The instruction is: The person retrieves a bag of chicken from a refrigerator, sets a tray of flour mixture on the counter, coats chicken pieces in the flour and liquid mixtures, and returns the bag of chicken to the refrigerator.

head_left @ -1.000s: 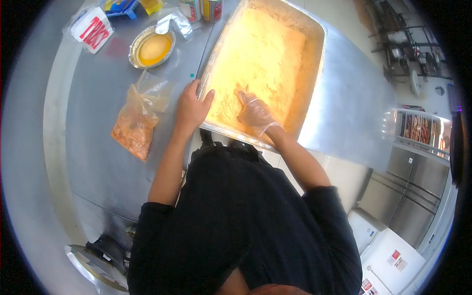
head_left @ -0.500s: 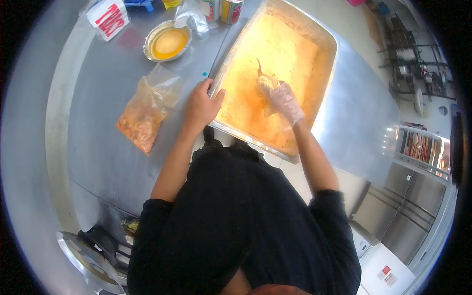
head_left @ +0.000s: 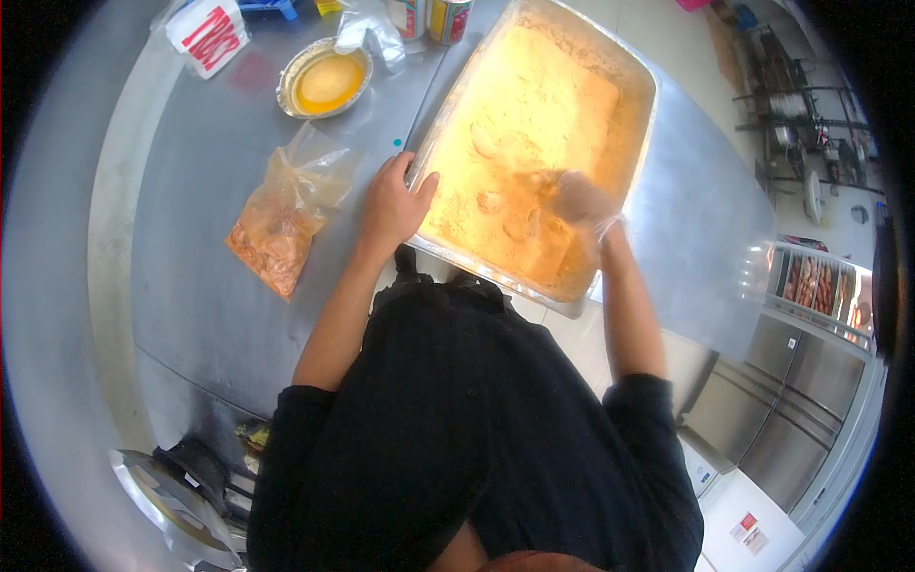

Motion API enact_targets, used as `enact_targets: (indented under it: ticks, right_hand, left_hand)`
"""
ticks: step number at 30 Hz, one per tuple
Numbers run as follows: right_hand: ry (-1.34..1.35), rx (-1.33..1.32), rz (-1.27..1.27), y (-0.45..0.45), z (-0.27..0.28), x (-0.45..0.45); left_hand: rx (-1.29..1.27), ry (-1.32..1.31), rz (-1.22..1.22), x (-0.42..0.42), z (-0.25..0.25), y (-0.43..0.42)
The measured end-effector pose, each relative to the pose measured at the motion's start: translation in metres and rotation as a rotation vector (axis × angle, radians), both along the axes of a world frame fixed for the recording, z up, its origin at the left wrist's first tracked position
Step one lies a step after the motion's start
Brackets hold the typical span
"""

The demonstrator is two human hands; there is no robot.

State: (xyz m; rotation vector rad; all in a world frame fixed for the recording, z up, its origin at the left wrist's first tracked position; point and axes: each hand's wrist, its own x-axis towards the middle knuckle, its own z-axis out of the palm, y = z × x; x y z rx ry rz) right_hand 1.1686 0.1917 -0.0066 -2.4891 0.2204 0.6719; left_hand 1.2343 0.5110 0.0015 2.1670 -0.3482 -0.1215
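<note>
A deep rectangular metal tray (head_left: 644, 133) holds a layer of yellow-orange breading powder (head_left: 534, 105). My left hand (head_left: 393, 205), bare, is closed on the tray's left rim, thumb on the inner side. My right hand (head_left: 583, 202), in a clear plastic glove, is low over the powder at the tray's right side. Motion smears its fingers, and whether they hold anything cannot be made out. Rounded lumps and dents (head_left: 515, 224) mark the powder left of this hand; no separate piece of food stands out there.
Left of the tray on the metal table (head_left: 191, 248) lie a plastic bag of reddish marinated food (head_left: 281, 229) and a metal bowl of yellow liquid (head_left: 329, 81). Cans (head_left: 446, 21), a crumpled clear plastic (head_left: 375, 33) and a white bag with red print (head_left: 210, 38) stand at the back.
My right hand has moved right, toward the tray's right wall. The coated piece it held is no longer visible, and the powder shows new lumps and dents. My left hand stays put.
</note>
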Motion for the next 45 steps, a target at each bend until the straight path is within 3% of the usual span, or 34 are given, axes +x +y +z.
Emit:
enact_targets:
  ticks: [3, 7, 8, 10, 12, 14, 17, 18, 21, 24, 28, 31, 32, 35, 38, 41, 45]
  right_hand:
    - [-0.245, -0.001, 0.125, 0.044, -0.008, -0.027]
    - [-0.189, -0.169, 0.112, 0.105, 0.007, -0.021]
    - [-0.280, -0.114, 0.102, 0.101, -0.021, -0.020]
    - [-0.275, -0.266, 0.207, 0.093, -0.069, -0.027]
    - [-0.428, -0.240, 0.213, 0.086, -0.077, -0.028]
    - [-0.729, -0.025, 0.113, 0.079, -0.063, -0.026]
    - [-0.439, -0.073, -0.103, 0.076, -0.001, -0.012]
    - [-0.374, 0.060, -0.178, 0.071, 0.019, -0.007]
    - [-0.412, -0.110, -0.163, 0.052, 0.019, 0.010]
    - [-0.536, -0.176, 0.043, 0.027, -0.015, 0.032]
    - [-0.292, -0.117, -0.271, 0.056, 0.041, 0.042]
    - [-0.153, 0.365, -0.380, 0.028, 0.036, 0.059]
    - [-0.205, 0.354, -0.455, 0.023, 0.027, 0.063]
    - [-0.404, 0.286, -0.355, 0.022, 0.000, 0.076]
    - [-0.334, 0.073, -0.069, 0.053, -0.033, 0.084]
    - [-0.662, -0.479, 0.107, 0.106, -0.054, 0.069]
    - [-0.454, -0.123, -0.096, 0.106, -0.054, 0.067]
  left_hand:
    - [0.007, -0.032, 0.010, -0.001, 0.001, -0.001]
    - [0.029, -0.046, 0.007, -0.001, -0.004, -0.001]
    - [0.036, -0.048, -0.002, 0.000, -0.005, -0.002]
    - [0.014, -0.074, 0.001, -0.002, -0.003, -0.003]
    - [0.004, -0.080, 0.001, -0.001, -0.003, -0.002]
    - [0.006, -0.064, -0.005, -0.001, -0.003, 0.000]
    - [0.017, 0.058, 0.000, -0.002, 0.007, 0.001]
    - [0.016, 0.049, 0.001, -0.001, 0.005, 0.001]
    - [0.008, 0.011, 0.006, -0.002, -0.001, 0.001]
    - [0.011, -0.033, 0.022, -0.003, 0.000, 0.001]
    - [0.005, -0.009, 0.020, -0.004, 0.006, 0.000]
    - [0.006, -0.007, 0.025, -0.003, 0.008, 0.001]
    - [0.010, -0.009, 0.024, -0.003, 0.008, 0.001]
    - [0.013, -0.041, 0.030, -0.002, 0.003, 0.000]
    - [-0.006, -0.079, 0.031, -0.002, 0.001, -0.001]
    - [0.008, -0.010, 0.025, -0.001, 0.001, -0.002]
    - [0.009, -0.014, 0.014, -0.002, 0.004, -0.001]
